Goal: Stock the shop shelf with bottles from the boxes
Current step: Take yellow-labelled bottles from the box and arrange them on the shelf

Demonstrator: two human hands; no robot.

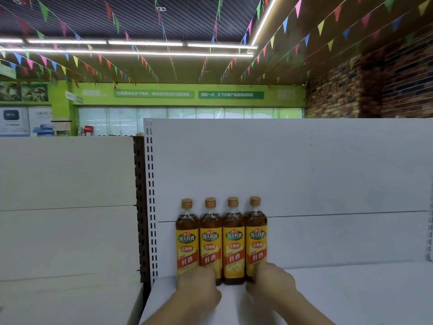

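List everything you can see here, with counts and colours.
shelf: one, white, foreground
bottles: four, amber with yellow-red labels and gold caps, upright in a row at the shelf's back left
back panel: one, white, behind the bottles
slotted upright: one, white, left of the bottles
bunting: many flags, multicoloured, under ceiling
brick wall: one, red-brown, upper right
left hand: one, at the base of the two leftmost bottles
right hand: one, at the base of the rightmost bottle

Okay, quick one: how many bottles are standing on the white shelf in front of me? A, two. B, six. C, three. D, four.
D: four bottles with yellow labels stand upright, side by side in one row on the shelf.
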